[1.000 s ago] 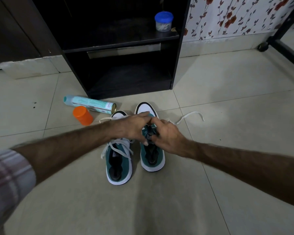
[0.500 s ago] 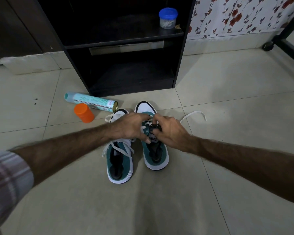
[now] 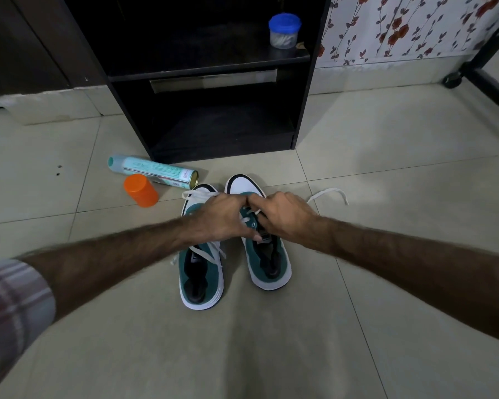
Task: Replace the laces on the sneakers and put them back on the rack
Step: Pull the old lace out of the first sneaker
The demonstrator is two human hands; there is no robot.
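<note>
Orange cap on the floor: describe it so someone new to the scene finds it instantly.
Start at the black rack and drop to the tiles by its lower left corner, where a pale green spray can lies on its side. The orange cap sits beside the can, left of the sneakers. It is the only bright orange thing there.

Left hand (image 3: 216, 218) and right hand (image 3: 285, 214) covering the eyelets of the right sneaker (image 3: 267, 254), fingertip grip on the white lace (image 3: 327, 194) unclear, left sneaker (image 3: 200, 272) toe partly hidden, spray can (image 3: 153, 171) print unreadable, rack (image 3: 213, 82) top cut off
</note>
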